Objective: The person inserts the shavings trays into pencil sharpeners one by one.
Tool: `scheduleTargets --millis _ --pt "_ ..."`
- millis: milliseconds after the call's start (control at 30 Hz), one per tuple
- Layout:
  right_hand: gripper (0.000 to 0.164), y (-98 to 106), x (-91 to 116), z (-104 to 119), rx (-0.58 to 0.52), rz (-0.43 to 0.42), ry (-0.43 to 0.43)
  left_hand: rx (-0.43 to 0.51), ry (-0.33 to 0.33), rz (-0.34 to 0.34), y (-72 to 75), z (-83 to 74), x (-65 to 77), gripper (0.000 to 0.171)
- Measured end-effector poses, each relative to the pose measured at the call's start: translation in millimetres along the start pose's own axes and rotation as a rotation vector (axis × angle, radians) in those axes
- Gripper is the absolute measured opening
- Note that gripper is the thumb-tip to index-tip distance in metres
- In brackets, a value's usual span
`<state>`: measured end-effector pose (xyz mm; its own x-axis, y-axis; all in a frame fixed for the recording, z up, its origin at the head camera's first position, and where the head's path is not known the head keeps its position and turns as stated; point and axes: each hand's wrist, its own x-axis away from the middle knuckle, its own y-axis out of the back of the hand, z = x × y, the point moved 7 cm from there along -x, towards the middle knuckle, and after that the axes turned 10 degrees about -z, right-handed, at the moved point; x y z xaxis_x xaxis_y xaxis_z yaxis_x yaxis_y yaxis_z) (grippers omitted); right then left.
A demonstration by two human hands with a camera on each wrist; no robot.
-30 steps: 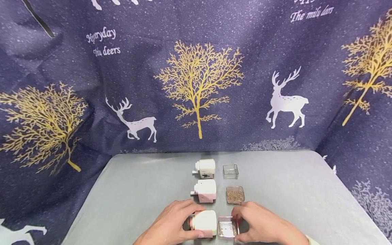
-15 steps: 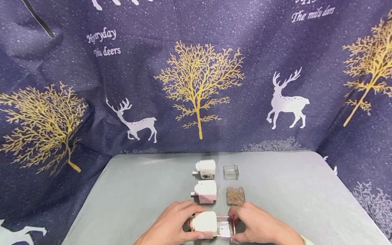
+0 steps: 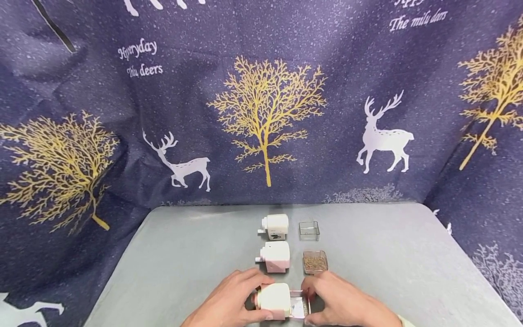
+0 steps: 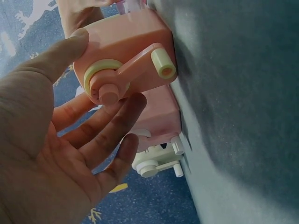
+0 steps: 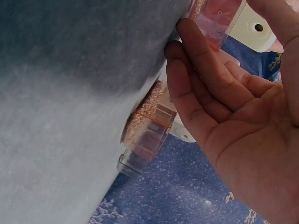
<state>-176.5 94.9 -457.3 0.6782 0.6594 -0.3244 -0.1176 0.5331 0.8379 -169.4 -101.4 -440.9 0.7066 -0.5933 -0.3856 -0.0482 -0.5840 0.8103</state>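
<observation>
My left hand holds the nearest crank pencil sharpener, thumb on the near side and fingers on the far side. In the left wrist view its body is peach, with a crank ending in a pale yellow knob. At its right side is a clear pinkish shavings drawer, its left end at the sharpener's body. My right hand pinches the drawer's outer end between thumb and fingers. Some shavings show inside it in the right wrist view.
Behind stand a pink-and-white sharpener and a white one, cranks to the left. To their right sit a drawer full of shavings and a clear drawer. A deer-print cloth hangs behind the grey table.
My right hand has moved left with the drawer, closing the gap to the sharpener; less of the drawer shows now. The left hand keeps its hold in about the same place.
</observation>
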Motion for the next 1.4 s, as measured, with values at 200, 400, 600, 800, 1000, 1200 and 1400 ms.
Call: scheduleTargets --millis 200,400,600,800,1000,1200,1400 --pt "0.042 -1 -2 1 0.01 -0.006 0.001 0.026 0.018 0.008 -0.5 1.5 1.5 0.055" --pt "0.04 -4 -3 -1 -0.011 0.017 -0.022 0.078 0.01 0.014 -2.6 1.0 1.0 0.054" --pt "0.032 -9 -3 -3 -0.072 0.075 -0.065 0.12 0.009 0.029 -4.0 1.8 0.7 0.053" --pt "0.03 -12 -5 -2 -0.078 0.082 -0.052 0.134 0.019 0.042 -5.1 4.2 0.5 0.053" --pt "0.035 -12 -8 -1 -0.039 0.067 -0.041 0.106 -0.018 0.006 -3.5 2.3 -0.4 0.052" --pt "0.04 -11 -11 2 0.007 0.027 -0.001 0.073 -0.028 -0.005 -0.9 0.8 -1.5 0.052" --pt "0.037 -12 -13 4 0.0 0.033 0.007 0.088 -0.028 0.001 -1.4 0.6 -1.3 0.052"
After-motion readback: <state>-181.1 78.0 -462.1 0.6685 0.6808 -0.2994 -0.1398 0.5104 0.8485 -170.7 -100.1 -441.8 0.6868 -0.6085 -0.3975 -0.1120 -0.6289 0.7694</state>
